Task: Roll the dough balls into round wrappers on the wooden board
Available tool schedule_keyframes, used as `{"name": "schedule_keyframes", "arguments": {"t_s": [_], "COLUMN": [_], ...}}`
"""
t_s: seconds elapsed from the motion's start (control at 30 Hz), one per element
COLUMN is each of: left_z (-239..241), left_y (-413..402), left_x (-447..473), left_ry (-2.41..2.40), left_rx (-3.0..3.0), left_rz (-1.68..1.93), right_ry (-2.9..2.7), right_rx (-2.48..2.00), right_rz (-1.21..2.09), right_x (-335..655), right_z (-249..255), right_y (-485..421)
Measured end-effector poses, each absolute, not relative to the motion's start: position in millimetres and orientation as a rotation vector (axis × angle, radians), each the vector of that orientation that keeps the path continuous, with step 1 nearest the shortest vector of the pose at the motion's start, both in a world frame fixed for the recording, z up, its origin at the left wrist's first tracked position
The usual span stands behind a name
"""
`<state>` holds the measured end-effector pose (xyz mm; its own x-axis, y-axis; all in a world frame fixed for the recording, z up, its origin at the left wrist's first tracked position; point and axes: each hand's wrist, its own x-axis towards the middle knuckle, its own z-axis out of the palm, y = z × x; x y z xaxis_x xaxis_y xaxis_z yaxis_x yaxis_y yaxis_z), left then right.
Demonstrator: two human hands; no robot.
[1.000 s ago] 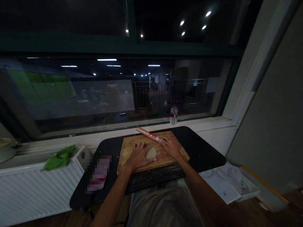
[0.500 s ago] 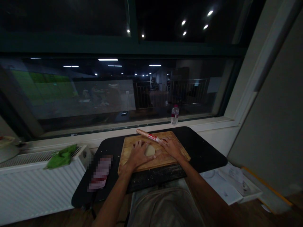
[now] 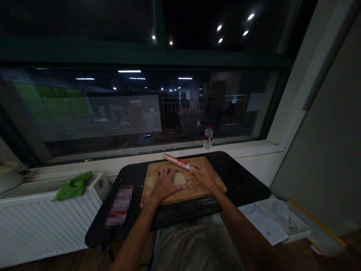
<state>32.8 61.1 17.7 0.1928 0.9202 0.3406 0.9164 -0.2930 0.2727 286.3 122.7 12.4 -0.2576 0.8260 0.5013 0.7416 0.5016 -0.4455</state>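
Note:
A pale lump of dough [image 3: 179, 178] lies on a wooden cutting board [image 3: 210, 185] in the middle of a black table [image 3: 242, 180]. My left hand [image 3: 163, 185] lies flat on the board with its fingers spread, touching the left side of the dough. At the dough's right side rests my right hand [image 3: 205, 176], whose fingers reach the near end of a wooden rolling pin [image 3: 177, 162] with a red and white wrapper. The pin lies slanted across the board's far edge. Whether my right fingers grip the pin is unclear.
A small water bottle [image 3: 208, 137] stands on the window sill behind the table. A blurred red and white packet [image 3: 120, 206] lies at the table's left. A green cloth [image 3: 73, 185] sits on the white radiator. Papers [image 3: 275, 222] lie on a low surface to the right.
The dough has shifted slightly toward the far side of the board under my left hand. My right hand has stayed by the rolling pin's end.

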Motion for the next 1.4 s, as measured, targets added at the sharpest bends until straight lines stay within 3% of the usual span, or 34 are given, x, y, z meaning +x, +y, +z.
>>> {"name": "schedule_keyframes", "arguments": {"t_s": [0.13,0.37,0.63,0.9,1.13,1.4], "left_z": [17,12,13,11,14,15], "left_y": [64,62,65,63,64,62], "left_x": [31,21,31,20,26,21], "left_ry": [1.921,1.510,2.044,1.530,1.782,1.624], "left_rx": [2.390,2.316,2.338,2.281,2.410,2.393], "left_rz": [0.722,0.823,0.663,0.814,0.734,0.757], "right_ry": [-2.063,-2.054,-2.072,-2.076,-2.074,-2.077], "right_rx": [-1.308,-1.294,-1.277,-1.272,-1.275,-1.270], "right_rz": [0.134,0.144,0.152,0.146,0.151,0.158], "right_x": [286,287,286,285,286,285], "right_z": [15,12,12,13,13,14], "right_y": [121,123,124,122,121,121]}}
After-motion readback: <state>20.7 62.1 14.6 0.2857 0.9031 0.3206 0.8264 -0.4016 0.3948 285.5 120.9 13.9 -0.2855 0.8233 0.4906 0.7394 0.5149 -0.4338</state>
